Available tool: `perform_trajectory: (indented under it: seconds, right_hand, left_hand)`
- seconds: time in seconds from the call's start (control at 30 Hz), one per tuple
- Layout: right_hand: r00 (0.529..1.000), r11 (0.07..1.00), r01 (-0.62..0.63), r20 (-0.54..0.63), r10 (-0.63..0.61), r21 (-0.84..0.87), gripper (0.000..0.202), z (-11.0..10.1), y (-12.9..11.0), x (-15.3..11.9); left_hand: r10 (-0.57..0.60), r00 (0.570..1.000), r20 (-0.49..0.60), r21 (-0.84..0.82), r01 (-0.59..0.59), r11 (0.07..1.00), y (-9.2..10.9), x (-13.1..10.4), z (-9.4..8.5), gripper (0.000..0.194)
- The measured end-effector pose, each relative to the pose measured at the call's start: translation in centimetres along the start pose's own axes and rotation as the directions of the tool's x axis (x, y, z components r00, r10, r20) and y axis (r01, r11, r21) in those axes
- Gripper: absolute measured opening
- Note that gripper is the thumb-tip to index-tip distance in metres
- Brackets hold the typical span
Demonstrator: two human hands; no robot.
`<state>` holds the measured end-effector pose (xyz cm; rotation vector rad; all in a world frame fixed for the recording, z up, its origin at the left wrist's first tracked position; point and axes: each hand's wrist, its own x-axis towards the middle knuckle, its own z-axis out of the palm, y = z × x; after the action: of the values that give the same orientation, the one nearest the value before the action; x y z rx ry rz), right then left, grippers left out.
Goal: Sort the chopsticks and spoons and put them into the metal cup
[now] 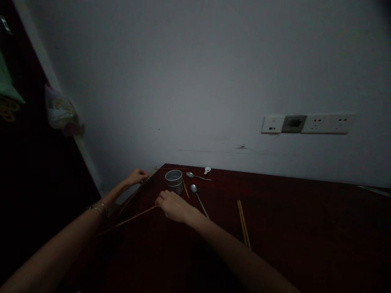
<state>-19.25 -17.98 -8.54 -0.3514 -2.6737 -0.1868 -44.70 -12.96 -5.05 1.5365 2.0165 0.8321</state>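
Observation:
Near the table's left edge, my left hand (137,177) has its fingers pinched at the upper end of a thin wooden chopstick (130,199). My right hand (171,206) is closed on one end of another chopstick (134,217), which slants down to the left. Just behind the right hand stands a grey cup (174,176), upright, its lower front partly covered by the fingers. A chopstick (185,189) lies beside the cup on its right. To the right are two metal spoons, one spoon (198,176) lying crosswise and one long-handled spoon (200,201) passing behind my right forearm.
A white short-handled spoon (207,170) and a reddish stick (171,168) lie along the back of the dark red table (290,211). A pair of chopsticks (243,221) lies right of my right arm. Wall sockets (308,124) are above; a plastic bag (61,110) hangs at left.

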Motion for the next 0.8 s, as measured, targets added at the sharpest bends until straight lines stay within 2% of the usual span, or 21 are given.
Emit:
perform_trajectory:
  seconds: [0.1, 0.23, 0.3, 0.37, 0.47, 0.57, 0.6, 0.7, 0.8]
  right_hand:
    - [0.998, 0.984, -0.052, -0.009, 0.055, 0.171, 0.02, -2.5, 0.8, -1.9]
    - [0.993, 0.925, -0.082, -0.051, 0.108, 0.371, 0.019, -6.2, 2.2, -4.6]
    - [0.988, 0.889, -0.091, -0.07, 0.136, 0.449, 0.017, -8.2, 2.9, -5.9]
    - [0.977, 0.834, -0.128, -0.077, 0.2, 0.536, 0.014, -10.0, 3.6, -7.2]
    - [0.933, 0.679, -0.228, -0.042, 0.356, 0.698, 0.011, -12.4, 4.6, -8.8]
    - [0.884, 0.524, -0.248, -0.031, 0.467, 0.815, 0.019, -14.4, 5.6, -10.3]
    - [0.868, 0.492, -0.241, -0.041, 0.494, 0.837, 0.022, -15.0, 5.9, -10.7]
    - [0.803, 0.439, -0.224, -0.091, 0.589, 0.87, 0.027, -16.6, 6.5, -11.8]
    - [0.725, 0.421, -0.214, -0.145, 0.673, 0.881, 0.025, -17.8, 6.6, -12.6]
  left_hand:
    - [0.019, 0.996, -0.088, -0.217, -0.037, 0.975, 2.1, -1.6, -2.9, 0.017]
    - [0.064, 0.985, -0.163, -0.346, -0.118, 0.931, 5.4, -3.6, -6.2, 0.019]
    - [0.12, 0.982, -0.149, -0.407, -0.171, 0.897, 7.4, -4.6, -7.0, 0.022]
    - [0.209, 0.973, -0.095, -0.449, -0.229, 0.864, 9.7, -5.7, -6.7, 0.026]
    - [0.338, 0.94, 0.035, -0.491, -0.279, 0.825, 13.3, -7.8, -4.2, 0.027]
    - [0.44, 0.885, 0.153, -0.513, -0.31, 0.801, 16.6, -10.2, 0.0, 0.024]
    - [0.461, 0.873, 0.159, -0.537, -0.315, 0.782, 17.5, -11.0, 1.5, 0.022]
    - [0.49, 0.854, 0.173, -0.609, -0.298, 0.735, 19.5, -13.1, 5.8, 0.017]
    - [0.494, 0.845, 0.205, -0.664, -0.251, 0.704, 20.7, -14.8, 9.3, 0.018]
